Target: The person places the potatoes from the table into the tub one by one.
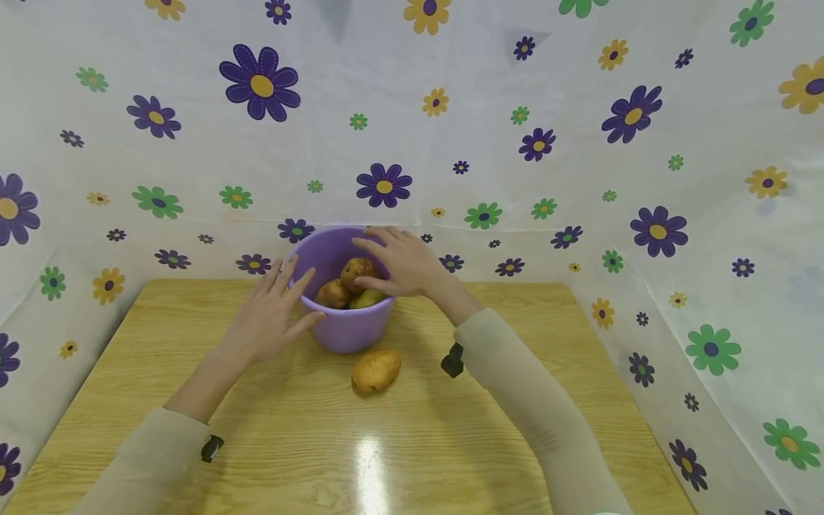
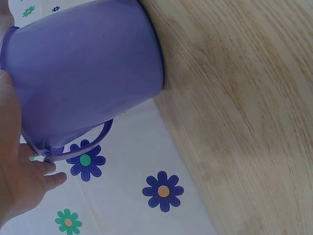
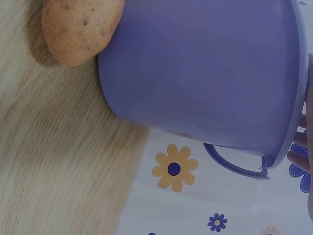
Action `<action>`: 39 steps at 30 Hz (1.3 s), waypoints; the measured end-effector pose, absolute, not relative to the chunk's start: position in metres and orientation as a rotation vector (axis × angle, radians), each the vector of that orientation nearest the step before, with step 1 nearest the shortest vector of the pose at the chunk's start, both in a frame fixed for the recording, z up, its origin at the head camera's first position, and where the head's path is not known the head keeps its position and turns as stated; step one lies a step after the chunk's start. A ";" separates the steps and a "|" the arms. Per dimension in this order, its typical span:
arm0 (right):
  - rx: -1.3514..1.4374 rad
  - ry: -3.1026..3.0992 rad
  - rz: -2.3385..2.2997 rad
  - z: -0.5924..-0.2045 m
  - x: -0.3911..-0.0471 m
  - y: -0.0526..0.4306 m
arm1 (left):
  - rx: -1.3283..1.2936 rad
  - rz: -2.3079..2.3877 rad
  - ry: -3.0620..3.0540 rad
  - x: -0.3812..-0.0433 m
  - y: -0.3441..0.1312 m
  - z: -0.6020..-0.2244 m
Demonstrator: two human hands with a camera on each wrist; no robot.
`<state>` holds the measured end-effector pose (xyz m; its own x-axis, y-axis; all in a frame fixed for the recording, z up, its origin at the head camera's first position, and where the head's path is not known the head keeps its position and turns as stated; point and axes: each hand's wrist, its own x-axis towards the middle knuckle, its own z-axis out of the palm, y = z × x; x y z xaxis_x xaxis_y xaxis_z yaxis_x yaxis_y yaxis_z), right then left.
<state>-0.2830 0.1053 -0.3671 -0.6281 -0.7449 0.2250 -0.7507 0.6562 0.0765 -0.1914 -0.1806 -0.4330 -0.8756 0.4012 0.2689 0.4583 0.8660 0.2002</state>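
Observation:
A purple bucket (image 1: 347, 333) stands at the back of the table, with brown potatoes (image 1: 332, 294) and a greenish-yellow rounded item (image 1: 368, 299) inside. My left hand (image 1: 270, 320), fingers spread, is at the bucket's left rim. Over the right rim reaches my right hand (image 1: 407, 263), its fingers extended and partly covering the opening. In the left wrist view, the left fingers lie beside the rim near the bucket's handle (image 2: 83, 151). Only the edge of the right hand (image 3: 307, 156) shows in the right wrist view. One potato (image 1: 376, 371) lies on the table in front of the bucket.
The wooden table (image 1: 277, 443) has a bright light reflection near its front. A white sheet (image 1: 489, 93) printed with flowers rises behind the bucket and along both sides. Small dark devices (image 1: 453, 360) sit at both wrists.

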 end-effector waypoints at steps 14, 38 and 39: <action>1.219 -2.503 0.017 -0.377 -0.269 0.123 | -0.659 -0.394 -2.806 -0.190 -0.179 -0.434; 1.181 -2.416 -0.039 -0.401 -0.228 0.144 | -0.661 -0.373 -2.816 -0.190 -0.180 -0.433; 1.179 -2.408 -0.048 -0.402 -0.226 0.145 | -0.660 -0.372 -2.818 -0.190 -0.180 -0.432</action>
<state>-0.2255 0.1449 -0.4017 -0.5295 -0.7566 0.3837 -0.7407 0.6328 0.2258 -0.1903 -0.1799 -0.4324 -0.8740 0.4030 0.2713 0.4596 0.8669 0.1929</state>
